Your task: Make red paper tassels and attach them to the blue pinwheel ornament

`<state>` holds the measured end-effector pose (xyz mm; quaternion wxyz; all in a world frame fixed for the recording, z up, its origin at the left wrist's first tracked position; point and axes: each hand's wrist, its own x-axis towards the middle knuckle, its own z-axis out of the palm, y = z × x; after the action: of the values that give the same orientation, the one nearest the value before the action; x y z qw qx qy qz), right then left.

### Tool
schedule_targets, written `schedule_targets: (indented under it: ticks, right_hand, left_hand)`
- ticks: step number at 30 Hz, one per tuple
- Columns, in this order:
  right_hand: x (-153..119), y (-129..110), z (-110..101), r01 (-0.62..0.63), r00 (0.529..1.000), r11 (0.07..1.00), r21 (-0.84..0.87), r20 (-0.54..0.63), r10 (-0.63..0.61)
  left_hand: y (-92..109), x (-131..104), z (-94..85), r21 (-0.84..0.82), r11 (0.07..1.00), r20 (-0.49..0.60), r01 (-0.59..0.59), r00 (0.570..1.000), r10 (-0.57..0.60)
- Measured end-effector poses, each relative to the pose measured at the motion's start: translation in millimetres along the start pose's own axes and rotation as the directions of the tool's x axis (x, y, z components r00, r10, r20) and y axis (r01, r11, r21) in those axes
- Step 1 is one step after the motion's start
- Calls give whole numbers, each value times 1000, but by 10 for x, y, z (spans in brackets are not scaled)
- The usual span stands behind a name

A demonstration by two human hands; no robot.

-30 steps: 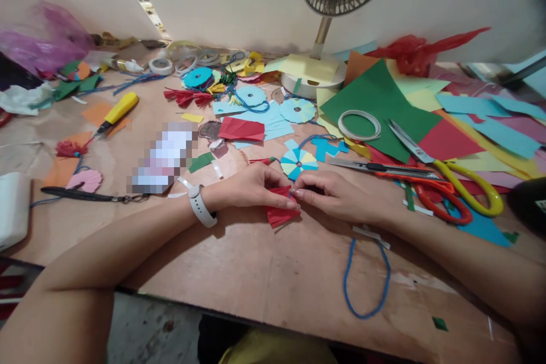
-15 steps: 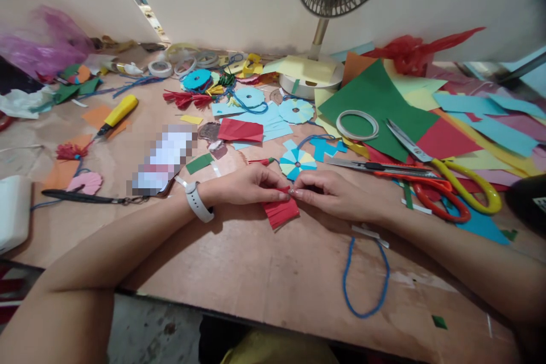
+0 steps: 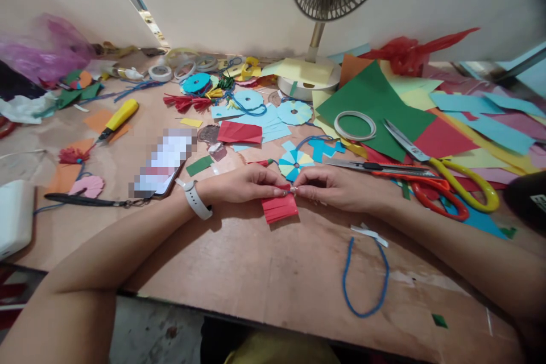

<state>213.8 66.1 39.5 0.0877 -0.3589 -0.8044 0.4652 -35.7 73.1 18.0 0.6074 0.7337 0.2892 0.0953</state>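
My left hand (image 3: 249,183) pinches the upper edge of a red paper piece (image 3: 279,209) with slits cut into it. At the paper's top right corner, my right hand (image 3: 326,186) has its thumb and fingertips pressed together; they meet my left fingertips there. The fringed part of the paper hangs below my fingers. Just behind my hands lies a blue and yellow pleated paper disc (image 3: 295,165). A blue cord loop (image 3: 365,315) rests on the table in front of my right forearm, with white strips at its top.
Yellow-handled scissors (image 3: 467,185), orange-handled scissors (image 3: 443,205) and a cutter lie at the right by coloured paper. A phone (image 3: 164,162) and a yellow cutter (image 3: 121,115) lie left. A fan (image 3: 315,45) stands at the back.
The red paper's lower edge has lifted slightly between my hands. Both hands keep their pinch at its top. The camera view has shifted a little.
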Motion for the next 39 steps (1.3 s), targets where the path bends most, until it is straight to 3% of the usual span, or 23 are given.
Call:
schedule_targets:
  ticks: [12,22,30,39]
  right_hand:
    - [-3,134,72,-3,999,984,177,-37,9]
    - [4,96,68,-7,999,989,147,-49,15]
    - [-24,66,83,-150,984,951,270,-50,169]
    - [-6,167,140,-57,992,958,279,-88,85]
  left_hand:
    - [39,-13,-3,29,999,-41,45,998,-44]
    - [-2,-8,11,107,994,-27,-28,999,31]
    - [-1,-9,21,21,1000,-42,11,999,-10]
    - [22,-4,37,125,992,-57,-37,997,44]
